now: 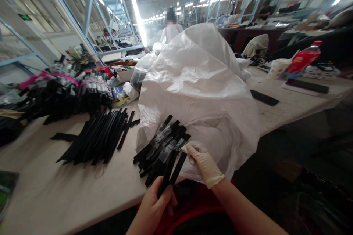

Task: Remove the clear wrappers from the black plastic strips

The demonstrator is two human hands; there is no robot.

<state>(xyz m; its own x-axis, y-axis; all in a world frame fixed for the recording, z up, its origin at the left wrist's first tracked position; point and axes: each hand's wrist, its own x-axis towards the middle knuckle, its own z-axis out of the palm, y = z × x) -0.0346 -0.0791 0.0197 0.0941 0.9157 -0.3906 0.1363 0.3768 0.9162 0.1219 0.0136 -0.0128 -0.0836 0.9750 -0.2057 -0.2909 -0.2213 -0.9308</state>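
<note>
My left hand [161,196], bare, is closed round the lower ends of a few black strips [178,169] near the table's front edge. Just above and to the right, my right hand [200,158] wears a pale thin glove. Its thumb and fingers pinch together by the strips' upper ends; what lies between the fingertips is too small to make out. Beyond my hands rests a pile of black strip bundles [165,143] wrapped in clear film. Farther left, many loose black strips [96,137] lie side by side on the table.
A big white plastic bag [195,77] bulges behind the bundles. Tied black bundles [66,88] are heaped at the back left. A dark phone [264,97], a red-labelled bottle [303,58] and a paper cup [277,68] stand or lie at right. A person [170,25] is beyond the bag.
</note>
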